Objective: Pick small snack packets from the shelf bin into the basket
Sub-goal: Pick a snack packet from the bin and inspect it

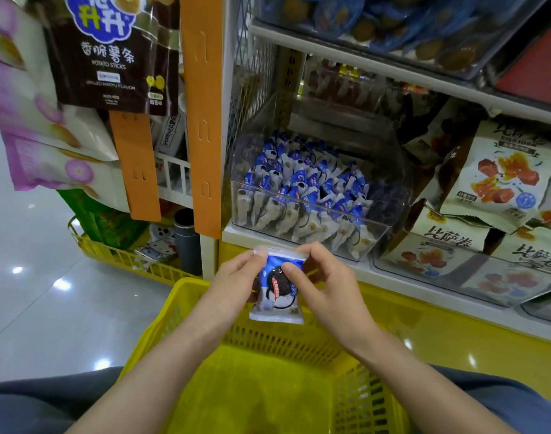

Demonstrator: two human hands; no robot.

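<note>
nearest, two bare forearms reach forward over a yellow basket [255, 389], whose slotted walls and bare floor show between them. above the basket's far rim, both hands hold one snack packet [278, 297] upright, blue and white with a dark round biscuit printed on its front. the left hand [236, 278] pinches the packet's upper left corner between thumb and curled fingers. the right hand [329, 286] presses its thumb on the printed front, with its fingers curled round the upper right edge. the packet hangs in the air, touching neither basket nor shelf, just below the clear bin [390, 195] that stands on the white shelf edge [236, 234] behind. that bin is packed with rows of like blue-and-white packets [302, 183] standing on end. to the bin's right lie pale bags [505, 180] printed with orange-red pieces. to its left an orange strip [202, 120] hangs down, and beyond it a brown potato sticks bag [111, 54]. low at the left, a second yellow basket [117, 256] sits on the glossy floor.
</note>
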